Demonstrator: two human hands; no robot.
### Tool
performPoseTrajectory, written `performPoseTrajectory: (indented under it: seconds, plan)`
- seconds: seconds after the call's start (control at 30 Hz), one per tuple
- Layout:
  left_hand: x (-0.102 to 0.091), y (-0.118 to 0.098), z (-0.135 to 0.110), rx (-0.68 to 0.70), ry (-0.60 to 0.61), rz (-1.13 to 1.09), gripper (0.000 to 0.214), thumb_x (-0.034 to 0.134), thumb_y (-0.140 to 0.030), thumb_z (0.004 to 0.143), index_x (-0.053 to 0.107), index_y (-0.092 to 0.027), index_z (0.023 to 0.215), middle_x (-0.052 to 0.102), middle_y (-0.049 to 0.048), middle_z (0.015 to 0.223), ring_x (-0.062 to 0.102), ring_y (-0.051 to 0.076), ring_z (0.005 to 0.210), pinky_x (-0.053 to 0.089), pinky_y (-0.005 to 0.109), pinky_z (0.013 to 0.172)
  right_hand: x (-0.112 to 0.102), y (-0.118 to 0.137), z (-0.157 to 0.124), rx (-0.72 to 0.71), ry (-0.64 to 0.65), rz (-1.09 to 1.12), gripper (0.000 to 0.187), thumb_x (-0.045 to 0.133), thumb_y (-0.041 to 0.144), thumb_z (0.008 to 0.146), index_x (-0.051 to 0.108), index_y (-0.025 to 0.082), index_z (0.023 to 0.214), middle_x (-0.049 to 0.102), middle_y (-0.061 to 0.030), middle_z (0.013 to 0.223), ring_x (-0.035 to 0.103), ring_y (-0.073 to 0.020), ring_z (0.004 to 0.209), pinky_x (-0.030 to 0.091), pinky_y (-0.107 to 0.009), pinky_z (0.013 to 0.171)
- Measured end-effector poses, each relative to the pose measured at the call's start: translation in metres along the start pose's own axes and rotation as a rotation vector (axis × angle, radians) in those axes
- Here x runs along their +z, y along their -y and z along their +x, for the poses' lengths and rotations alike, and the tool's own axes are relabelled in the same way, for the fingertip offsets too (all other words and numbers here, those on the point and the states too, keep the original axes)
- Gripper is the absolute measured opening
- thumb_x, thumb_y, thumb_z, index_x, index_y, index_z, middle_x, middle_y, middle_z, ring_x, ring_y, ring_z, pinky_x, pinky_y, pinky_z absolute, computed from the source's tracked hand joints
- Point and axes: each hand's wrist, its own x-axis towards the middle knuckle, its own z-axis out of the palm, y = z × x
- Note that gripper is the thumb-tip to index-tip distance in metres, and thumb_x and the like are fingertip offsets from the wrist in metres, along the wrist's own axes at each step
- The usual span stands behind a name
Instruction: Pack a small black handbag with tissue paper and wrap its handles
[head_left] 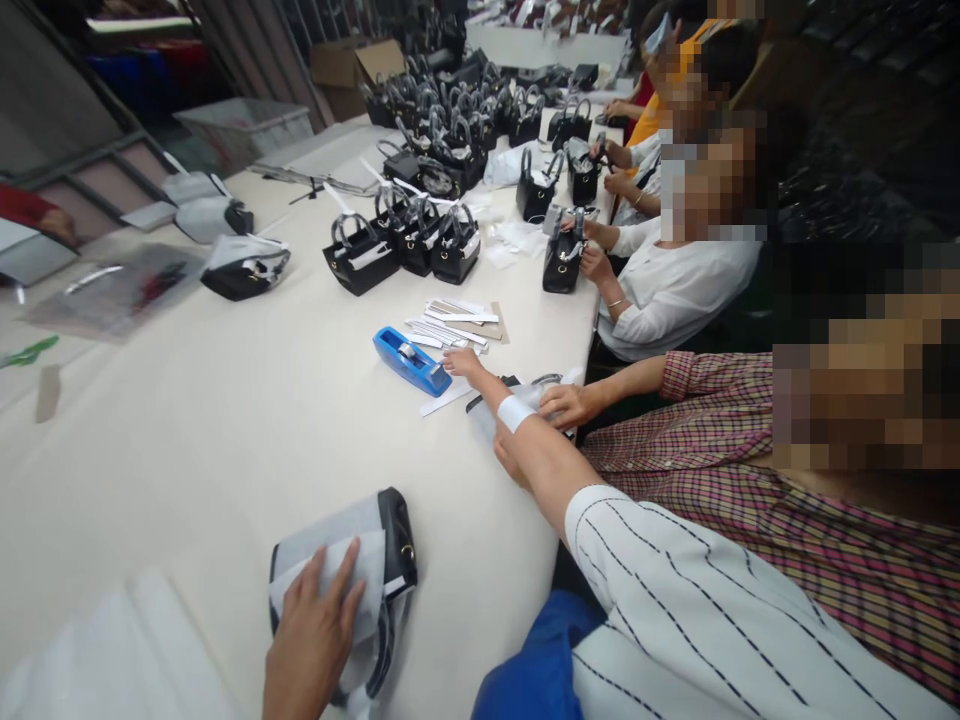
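Observation:
A black handbag (399, 540) lies on its side on the near table, partly wrapped in white tissue paper (371, 570). My left hand (319, 610) rests on that paper with fingers spread, pressing it against the bag. The bag's handles stick out toward me, also covered in pale wrapping. Reaching far forward, my right hand (463, 364) has its fingertips drawn together at the cutter end of a blue tape dispenser (409, 360). Whatever is between those fingertips is too small to make out. A white band (514, 412) circles my right wrist.
Paper strips (454, 325) lie behind the dispenser. Beside my right arm, a co-worker's hand (566, 405) works on another wrapped bag (487, 405). Several black handbags (364, 260) stand farther back. White sheets (112, 650) lie at near left. Other people sit along the right edge.

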Motion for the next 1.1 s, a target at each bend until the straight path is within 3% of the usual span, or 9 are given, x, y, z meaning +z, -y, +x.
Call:
performPoseTrajectory:
  seconds: [0.23,0.47,0.83,1.1]
  plan:
    - [-0.011,-0.009,0.003,-0.087,0.046,-0.014,0.049,0.039,-0.042,0.091,0.039,-0.033,0.14,0.043,0.0102,0.14,0.044,0.027,0.121,0.04,0.045,0.101,-0.016,0.005,0.013,-0.028,0.165,0.118,0.016,0.049,0.027,0.088,0.059,0.016,0.095,0.068,-0.0088,0.1,0.063,-0.0104,0.078,0.051,-0.023,0.072]
    - [-0.014,-0.013,0.001,-0.104,0.036,-0.004,0.048,0.039,-0.04,0.092,0.038,-0.034,0.14,0.04,0.0117,0.139,0.043,0.028,0.12,0.045,0.043,0.096,-0.01,0.003,0.024,-0.015,0.301,0.017,0.012,0.061,0.026,0.08,0.06,0.015,0.075,0.067,-0.003,0.079,0.059,-0.0105,0.073,0.049,-0.021,0.068]
    - [-0.016,-0.015,0.001,-0.115,0.025,-0.027,0.049,0.041,-0.041,0.092,0.038,-0.035,0.14,0.039,0.0105,0.141,0.042,0.028,0.121,0.044,0.042,0.097,0.0,0.012,0.042,0.082,0.326,-0.136,0.012,0.072,0.019,0.07,0.065,0.01,0.074,0.067,-0.0063,0.073,0.058,-0.0117,0.07,0.048,-0.021,0.063]
    - [-0.015,-0.015,0.001,-0.127,0.019,-0.04,0.049,0.042,-0.041,0.091,0.038,-0.036,0.14,0.04,0.0099,0.141,0.042,0.028,0.121,0.043,0.043,0.099,0.007,0.012,0.047,0.102,0.235,-0.174,0.013,0.073,0.013,0.067,0.062,0.011,0.074,0.065,-0.0046,0.07,0.057,-0.0109,0.067,0.046,-0.02,0.058]
